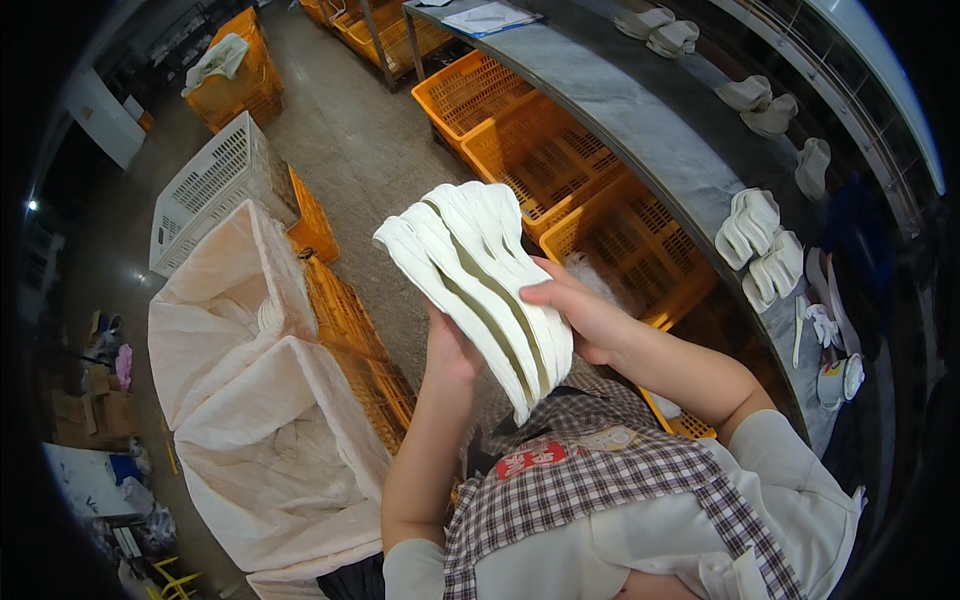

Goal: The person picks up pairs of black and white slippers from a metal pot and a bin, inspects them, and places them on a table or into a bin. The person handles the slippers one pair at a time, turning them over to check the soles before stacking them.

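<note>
- A fanned stack of white, curved, shoe-sole-shaped foam pieces (478,285) is held up in front of the person's chest, over the checked apron (600,480), well above the floor and apart from the grey curved tabletop (640,130) to the right.
- The left hand (452,352) supports the stack from below and behind; its fingers are hidden by the pieces, so how far they curl I cannot tell, though the palm clearly bears the stack.
- The right hand (580,315) closes on the stack's right edge, thumb on the front face, fingers wrapped behind.
- To do this well, I judge the lower ends should be kept pinched together so the fan cannot slide apart.
- The fabric-lined bins (260,400) sit at lower left and orange plastic crates (545,150) under the tabletop; similar white pieces (760,240) lie in small piles on it.
</note>
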`<state>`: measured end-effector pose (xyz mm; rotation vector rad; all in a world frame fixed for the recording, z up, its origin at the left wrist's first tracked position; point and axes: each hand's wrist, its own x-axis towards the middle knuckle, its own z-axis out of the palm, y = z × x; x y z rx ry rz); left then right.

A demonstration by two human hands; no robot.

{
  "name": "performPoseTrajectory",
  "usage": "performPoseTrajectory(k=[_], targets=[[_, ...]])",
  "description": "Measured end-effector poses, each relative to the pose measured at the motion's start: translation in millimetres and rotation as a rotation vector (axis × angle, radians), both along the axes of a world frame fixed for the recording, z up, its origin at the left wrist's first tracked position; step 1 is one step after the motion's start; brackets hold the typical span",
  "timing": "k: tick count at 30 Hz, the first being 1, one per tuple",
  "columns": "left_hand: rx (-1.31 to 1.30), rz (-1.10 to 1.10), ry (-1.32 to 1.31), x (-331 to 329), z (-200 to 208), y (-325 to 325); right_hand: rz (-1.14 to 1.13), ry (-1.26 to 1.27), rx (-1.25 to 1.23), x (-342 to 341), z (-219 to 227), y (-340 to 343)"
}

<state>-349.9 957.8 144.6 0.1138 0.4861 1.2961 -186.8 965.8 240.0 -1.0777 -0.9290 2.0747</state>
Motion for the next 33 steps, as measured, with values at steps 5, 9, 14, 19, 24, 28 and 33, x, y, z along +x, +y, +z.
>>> performPoseTrajectory(k=[5,9,14,19,24,28,33], targets=[[0.11,0.116,0.241,-3.5,18.3,-13.0,0.04,0.032,0.196,1.3,2.9,-13.4],[0.488,0.189,0.64,-3.7,33.2,-13.6,0.073,0.013,0.33,3.5,0.7,-21.8],[0.42,0.105,0.287,-2.7,38.4,-8.4,0.125,-0.04,0.466,7.8,1.1,-29.1],[0.35,0.051,0.122,-5.4,37.0,-7.2,0.129,-0.044,0.467,10.6,1.8,-31.9],[0.35,0.029,0.066,-5.9,35.4,-6.9,0.151,0.013,0.439,12.9,5.5,-28.5],[0.335,0.036,0.215,-4.7,34.4,-7.6,0.113,0.101,0.254,13.4,11.5,-20.3],[0.465,-0.002,0.28,-3.2,33.6,-7.1,0.138,-0.136,0.447,12.6,14.0,-13.8]])
